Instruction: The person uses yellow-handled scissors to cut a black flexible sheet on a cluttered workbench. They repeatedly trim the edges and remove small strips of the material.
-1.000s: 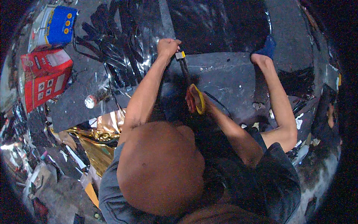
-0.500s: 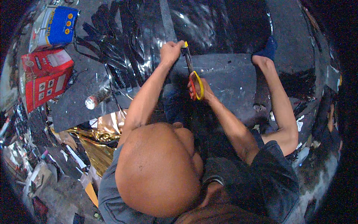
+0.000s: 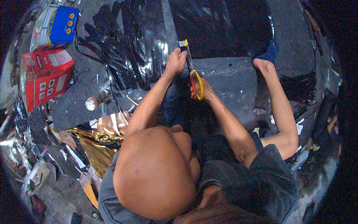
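My right hand (image 3: 198,89) grips a pair of scissors (image 3: 199,84) by its yellow and red handles, the long blades directed away from me. Close by the blades is my left hand (image 3: 176,61), its fingers pinched together; what they hold is hidden. Just beyond these fingers, a small silver-white piece (image 3: 182,43) and a yellow bit show at the blade tips. A shiny black sheet (image 3: 223,30) lies on the floor ahead, its left edge near my left hand. To the left are many loose black strips (image 3: 128,44).
At the far left, a red box (image 3: 48,78) stands in front of a blue and white container (image 3: 61,26). A roll with a silvery end (image 3: 90,103) and crumpled gold foil (image 3: 99,149) lie on the left. My bent bare leg (image 3: 278,104) is on the right. Scraps litter the left side.
My left hand has shifted slightly right and toward me, along the blades. The silver-white piece at the blade tips now shows. The scissors have hardly moved in my right hand.
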`<state>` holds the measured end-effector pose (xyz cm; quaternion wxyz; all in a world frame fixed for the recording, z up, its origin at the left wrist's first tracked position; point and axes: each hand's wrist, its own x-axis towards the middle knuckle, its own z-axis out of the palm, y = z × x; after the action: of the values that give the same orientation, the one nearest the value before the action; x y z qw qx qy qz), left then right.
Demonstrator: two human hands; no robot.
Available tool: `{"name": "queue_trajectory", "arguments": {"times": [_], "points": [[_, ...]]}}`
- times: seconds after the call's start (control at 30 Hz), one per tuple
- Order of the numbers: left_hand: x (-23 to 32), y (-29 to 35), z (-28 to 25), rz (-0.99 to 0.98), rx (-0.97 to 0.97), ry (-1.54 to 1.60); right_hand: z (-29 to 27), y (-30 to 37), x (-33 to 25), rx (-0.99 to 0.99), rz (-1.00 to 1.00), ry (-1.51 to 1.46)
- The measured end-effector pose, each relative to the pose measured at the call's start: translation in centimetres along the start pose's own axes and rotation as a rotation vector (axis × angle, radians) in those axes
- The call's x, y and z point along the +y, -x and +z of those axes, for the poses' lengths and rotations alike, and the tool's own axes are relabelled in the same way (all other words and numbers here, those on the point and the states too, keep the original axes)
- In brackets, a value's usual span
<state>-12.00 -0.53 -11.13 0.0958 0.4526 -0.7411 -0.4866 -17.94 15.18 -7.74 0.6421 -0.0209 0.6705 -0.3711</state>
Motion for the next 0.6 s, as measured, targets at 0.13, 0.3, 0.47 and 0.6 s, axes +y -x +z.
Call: {"name": "queue_trajectory", "arguments": {"times": [0.13,0.3,0.47,0.6], "points": [[0.1,0.2,-0.2,0.0,0.006,0.046,0.5,1.1,-1.0,0.006,-0.061,0.072],[0.6,0.4,-0.2,0.026,0.014,0.201,0.2,0.7,-0.3,0.025,-0.11,0.06],[-0.6,-0.2,0.3,-0.095,-0.056,0.397,0.4,1.5,-1.5,0.045,-0.087,0.066],[0.7,0.8,-0.6,-0.07,-0.112,0.525,0.9,1.0,-3.6,0.069,-0.11,0.077]]}}
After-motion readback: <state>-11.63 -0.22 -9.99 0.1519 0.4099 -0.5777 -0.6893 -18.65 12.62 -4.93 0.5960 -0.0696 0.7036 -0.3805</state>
